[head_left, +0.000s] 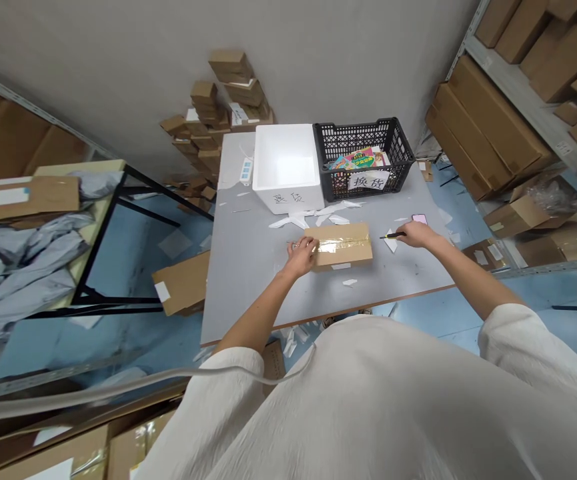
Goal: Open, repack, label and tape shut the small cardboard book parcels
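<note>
In the head view, the left grip (302, 257) lies on the near end of a taped cardboard box (345, 251), which extends rightward from it across the grey surface (245, 267); I cannot tell whether its fingers clamp the box or merely rest there. The right grip (412, 235) is closed around a slim black tool (393, 235) whose tip points left toward the box, apart from it. Beyond the left grip stands a white bin (291, 201); beyond the right grip, a black crate (326, 185) holding colourful booklets (361, 159).

Left hand (301, 256) on taped box (344, 247), right hand (415, 234) holding cutter (393, 235)
</note>
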A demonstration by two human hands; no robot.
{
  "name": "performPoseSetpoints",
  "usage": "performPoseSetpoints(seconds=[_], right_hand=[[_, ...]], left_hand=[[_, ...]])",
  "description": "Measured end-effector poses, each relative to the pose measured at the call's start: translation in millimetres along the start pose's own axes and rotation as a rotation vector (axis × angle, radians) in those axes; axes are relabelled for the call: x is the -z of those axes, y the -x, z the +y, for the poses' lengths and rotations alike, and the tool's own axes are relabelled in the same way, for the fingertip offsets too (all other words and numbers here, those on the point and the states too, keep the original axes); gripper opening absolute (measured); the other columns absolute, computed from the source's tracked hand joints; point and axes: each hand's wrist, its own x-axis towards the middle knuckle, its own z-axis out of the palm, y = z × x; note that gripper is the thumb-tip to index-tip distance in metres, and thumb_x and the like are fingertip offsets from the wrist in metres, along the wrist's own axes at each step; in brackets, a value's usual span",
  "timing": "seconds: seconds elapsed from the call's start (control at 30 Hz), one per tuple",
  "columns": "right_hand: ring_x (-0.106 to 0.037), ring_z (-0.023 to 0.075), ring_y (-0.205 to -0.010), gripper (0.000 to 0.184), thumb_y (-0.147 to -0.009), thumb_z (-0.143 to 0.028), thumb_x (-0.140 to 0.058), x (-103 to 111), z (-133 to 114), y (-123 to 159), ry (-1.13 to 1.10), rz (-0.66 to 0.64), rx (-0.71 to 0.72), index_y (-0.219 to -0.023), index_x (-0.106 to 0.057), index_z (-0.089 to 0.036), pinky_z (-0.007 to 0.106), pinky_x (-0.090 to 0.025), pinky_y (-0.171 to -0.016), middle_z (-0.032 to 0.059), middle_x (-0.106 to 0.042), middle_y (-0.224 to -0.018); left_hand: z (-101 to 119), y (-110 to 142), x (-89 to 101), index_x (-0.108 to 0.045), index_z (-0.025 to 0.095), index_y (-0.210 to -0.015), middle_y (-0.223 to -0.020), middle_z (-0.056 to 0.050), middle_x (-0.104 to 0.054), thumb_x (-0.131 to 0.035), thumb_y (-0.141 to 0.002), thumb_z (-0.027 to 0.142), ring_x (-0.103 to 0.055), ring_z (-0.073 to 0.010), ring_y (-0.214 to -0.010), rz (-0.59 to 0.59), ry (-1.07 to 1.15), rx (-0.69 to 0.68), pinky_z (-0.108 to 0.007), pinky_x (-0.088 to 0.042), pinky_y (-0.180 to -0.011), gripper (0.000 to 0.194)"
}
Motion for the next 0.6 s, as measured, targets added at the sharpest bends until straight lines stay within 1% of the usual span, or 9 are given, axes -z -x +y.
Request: performPoseSetpoints(seconds=[0.07, 0.13, 0.2, 0.27, 0.33, 0.4, 0.47, 0.53, 0.6], right_hand=[[-0.075, 0.0317, -0.112, 0.039, -0.109, -0.042, -0.061, -5, 3, 4, -0.056, 0.019, 0.005, -0.135, -0.084, -0.024, 0.033, -0.049, -0.080, 0.0140, -0.085, -0.124], [-0.075, 0.0300, -0.110, 0.039, -0.109, -0.042, -0.060, -10, 2, 5, -0.098, 0.024, 0.025, -0.133, -0.084, -0.024, 0.032, -0.047, -0.078, 0.0119, -0.085, -0.121], [-0.075, 0.0286, -0.107, 0.038, -0.109, -0.043, -0.060, -13, 0, 4, -0.135, 0.031, 0.039, -0.131, -0.085, -0.024, 0.030, -0.045, -0.077, 0.0105, -0.086, -0.118], [-0.075, 0.0275, -0.105, 0.038, -0.110, -0.044, -0.060, -16, -1, 3, -0.168, 0.041, 0.048, -0.130, -0.085, -0.024, 0.030, -0.044, -0.076, 0.0098, -0.086, -0.118], [-0.075, 0.0267, -0.104, 0.038, -0.110, -0.043, -0.059, -18, -1, 2, -0.188, 0.050, 0.055, -0.130, -0.085, -0.024, 0.029, -0.044, -0.075, 0.0094, -0.086, -0.118], [-0.075, 0.0262, -0.104, 0.038, -0.109, -0.041, -0.059, -21, -1, 2, -0.201, 0.058, 0.066, -0.130, -0.084, -0.023, 0.029, -0.044, -0.076, 0.0091, -0.086, -0.117], [-0.075, 0.0257, -0.104, 0.037, -0.109, -0.040, -0.058, -24, 0, 3, -0.221, 0.063, 0.079, -0.129, -0.084, -0.022, 0.029, -0.044, -0.077, 0.0089, -0.086, -0.116], [-0.074, 0.0251, -0.103, 0.036, -0.110, -0.040, -0.058, -28, -1, 2, -0.250, 0.061, 0.088, -0.127, -0.084, -0.022, 0.029, -0.044, -0.078, 0.0085, -0.086, -0.115], [-0.074, 0.0250, -0.104, 0.036, -0.109, -0.041, -0.058, -31, -1, 0, -0.281, 0.060, 0.094, -0.127, -0.084, -0.022, 0.028, -0.045, -0.079, 0.0082, -0.086, -0.116]], left_hand=[[16, -7, -2.9, -0.063, 0.031, -0.155, -0.163, -0.015, -0.060, -0.060, -0.092, 0.022, -0.047, -0.0385, -0.159, -0.009, -0.036, -0.060, -0.067, -0.025, -0.137, 0.064], [38, -15, -6.9, -0.066, 0.032, -0.152, -0.159, -0.014, -0.061, -0.069, -0.094, 0.033, -0.051, -0.0404, -0.154, -0.037, -0.044, -0.120, -0.063, -0.030, -0.136, 0.058], [60, -22, -11.1, -0.065, 0.031, -0.152, -0.156, -0.015, -0.061, -0.078, -0.092, 0.045, -0.054, -0.0422, -0.150, -0.071, -0.039, -0.168, -0.060, -0.039, -0.131, 0.063], [79, -29, -15.0, -0.062, 0.031, -0.154, -0.153, -0.015, -0.062, -0.083, -0.091, 0.048, -0.056, -0.0419, -0.146, -0.087, -0.046, -0.236, -0.057, -0.044, -0.127, 0.069], [91, -35, -18.5, -0.061, 0.029, -0.154, -0.149, -0.016, -0.062, -0.088, -0.087, 0.049, -0.057, -0.0424, -0.143, -0.088, -0.069, -0.258, -0.056, -0.047, -0.123, 0.075], [98, -40, -21.9, -0.061, 0.026, -0.152, -0.147, -0.018, -0.063, -0.093, -0.084, 0.045, -0.057, -0.0436, -0.142, -0.088, -0.099, -0.240, -0.056, -0.050, -0.119, 0.077], [100, -46, -25.3, -0.063, 0.025, -0.147, -0.145, -0.020, -0.063, -0.094, -0.083, 0.039, -0.058, -0.0441, -0.141, -0.091, -0.119, -0.206, -0.056, -0.051, -0.117, 0.073], [99, -53, -28.2, -0.065, 0.024, -0.142, -0.143, -0.020, -0.064, -0.095, -0.082, 0.037, -0.059, -0.0441, -0.140, -0.098, -0.130, -0.183, -0.056, -0.049, -0.118, 0.068], [98, -59, -30.5, -0.065, 0.024, -0.139, -0.141, -0.020, -0.064, -0.098, -0.078, 0.039, -0.059, -0.0443, -0.141, -0.104, -0.138, -0.179, -0.057, -0.044, -0.123, 0.072]])
